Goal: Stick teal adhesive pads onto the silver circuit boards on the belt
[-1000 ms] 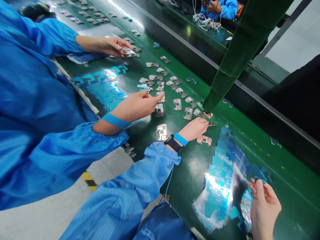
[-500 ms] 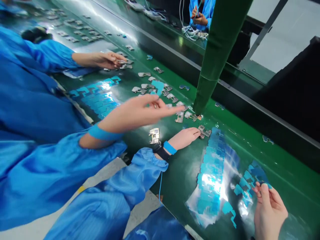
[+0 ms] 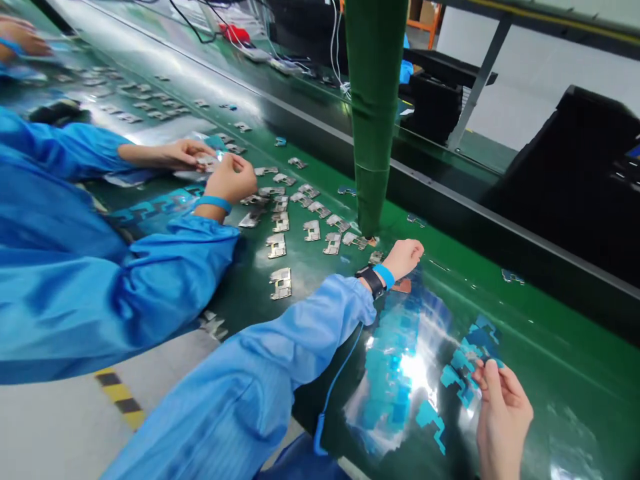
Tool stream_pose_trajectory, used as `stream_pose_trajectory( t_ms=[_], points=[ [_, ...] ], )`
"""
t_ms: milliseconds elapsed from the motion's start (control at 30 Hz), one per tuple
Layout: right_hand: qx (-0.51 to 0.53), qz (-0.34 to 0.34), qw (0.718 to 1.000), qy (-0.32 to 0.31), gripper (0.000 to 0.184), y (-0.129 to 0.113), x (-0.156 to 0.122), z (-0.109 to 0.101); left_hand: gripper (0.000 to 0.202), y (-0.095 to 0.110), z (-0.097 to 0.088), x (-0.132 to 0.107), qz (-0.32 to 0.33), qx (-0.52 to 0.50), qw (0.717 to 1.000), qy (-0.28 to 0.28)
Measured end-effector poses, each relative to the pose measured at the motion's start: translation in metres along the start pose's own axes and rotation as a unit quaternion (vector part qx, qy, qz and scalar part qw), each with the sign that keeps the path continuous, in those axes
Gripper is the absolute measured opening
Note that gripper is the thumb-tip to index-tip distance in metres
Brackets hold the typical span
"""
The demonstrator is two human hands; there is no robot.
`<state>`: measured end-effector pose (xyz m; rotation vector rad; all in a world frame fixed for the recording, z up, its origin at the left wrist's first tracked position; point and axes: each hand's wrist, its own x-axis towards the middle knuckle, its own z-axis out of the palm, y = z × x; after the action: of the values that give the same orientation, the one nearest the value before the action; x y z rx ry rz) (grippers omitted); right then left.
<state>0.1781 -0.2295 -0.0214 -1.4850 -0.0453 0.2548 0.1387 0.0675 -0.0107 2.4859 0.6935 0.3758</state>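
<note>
Right hand: the bare right hand (image 3: 504,417) is at the lower right, thumb and fingertips pinched together on a small dark-teal piece (image 3: 499,363); most of that piece is hidden by the fingers.
Teal piece: it is at the right fingertips, just beside a loose scatter of glossy teal film cut-outs (image 3: 467,360) with angular notches.
Left hand: the bare left hand (image 3: 403,259) reaches across the bench with its fingers curled inward; whether they grasp anything cannot be told.
Left wrist: a black strap (image 3: 371,283) and a flat bright-blue wristband (image 3: 385,275) circle it; a thin blue cord (image 3: 331,392) hangs near the cuff.
Under the left wrist: a flat copper-coloured piece (image 3: 403,286) shows, partly covered.
Film stack: overlapping teal film shapes (image 3: 387,380) form a long band with clear, shiny plastic around it, between the left sleeve and the right hand.
Metal boards: flat silver-grey notched boards (image 3: 281,283) lie spread beyond the left forearm; any print on them is too small to read.
Bench: a glossy dark-green surface (image 3: 560,373) carries all of these, and a green-wrapped post (image 3: 373,127) rises near the left hand.
Co-worker: a person in blue sleeves brings both hands (image 3: 233,179) together around a pale piece, well apart from the left hand.
</note>
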Motion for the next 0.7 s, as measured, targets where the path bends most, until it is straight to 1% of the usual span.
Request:
stream_pose_trajectory(
  t_ms=[67, 133, 200, 267, 333, 367, 467, 533, 600, 700],
  points=[
    [0.002, 0.009, 1.0, 0.002, 0.036, 0.0, -0.001, 0.0, 0.026, 0.005, 0.001, -0.002, 0.012, -0.006, 1.0, -0.011],
    [0.009, 0.015, 1.0, 0.009, 0.037, -0.001, -0.003, -0.001, 0.029, 0.0, -0.003, -0.018, 0.034, -0.006, 0.999, -0.031],
    [0.016, 0.026, 0.999, 0.01, 0.038, -0.001, -0.005, -0.002, 0.037, -0.008, -0.01, -0.04, 0.058, -0.006, 0.997, -0.059],
    [0.015, 0.034, 0.999, 0.007, 0.039, -0.002, -0.006, -0.001, 0.027, -0.015, -0.017, -0.057, 0.065, -0.004, 0.995, -0.081],
    [0.005, 0.034, 0.999, 0.001, 0.039, -0.002, -0.008, 0.0, 0.013, -0.019, -0.021, -0.065, 0.064, -0.006, 0.994, -0.093],
    [0.0, 0.031, 1.0, -0.002, 0.038, -0.002, -0.008, 0.001, 0.01, -0.02, -0.023, -0.065, 0.062, -0.007, 0.993, -0.096],
    [-0.001, 0.023, 1.0, -0.006, 0.038, -0.002, -0.008, 0.002, 0.005, -0.019, -0.028, -0.057, 0.052, -0.018, 0.994, -0.09],
    [0.012, 0.031, 0.999, 0.003, 0.038, -0.001, -0.007, 0.002, 0.008, -0.015, -0.028, -0.043, 0.035, -0.035, 0.996, -0.072],
    [0.024, 0.042, 0.999, 0.016, 0.039, 0.0, -0.006, 0.0, 0.015, -0.007, -0.019, -0.022, 0.016, -0.063, 0.996, -0.053],
    [0.022, 0.051, 0.998, 0.016, 0.04, 0.003, -0.004, -0.001, 0.023, 0.013, 0.006, 0.022, -0.004, -0.109, 0.993, -0.047]
  ],
)
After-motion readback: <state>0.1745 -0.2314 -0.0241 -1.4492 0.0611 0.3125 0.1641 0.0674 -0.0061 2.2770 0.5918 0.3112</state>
